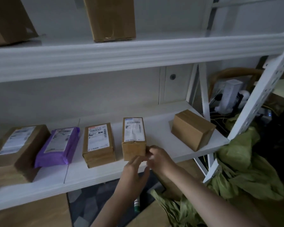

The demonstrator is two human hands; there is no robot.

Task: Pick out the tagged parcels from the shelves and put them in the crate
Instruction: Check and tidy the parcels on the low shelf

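Several parcels lie on the lower white shelf [162, 128]. From the left they are a labelled brown box [15, 145], a purple bag parcel [59, 146], a labelled brown box [97, 145], a narrow labelled brown box [134, 138] and a plain brown box [193, 128]. Both hands are at the narrow box's front right corner. My left hand [134, 171] reaches up with straight fingers to its lower front edge. My right hand [159, 158] has curled fingertips pinching the corner. No crate is in view.
Two plain brown boxes [110, 18] [8, 20] stand on the upper shelf. A slanted white shelf post [259, 102] rises at the right, with crumpled green cloth [239, 169], cables and a power strip behind it. Cardboard [31, 213] lies below the shelf.
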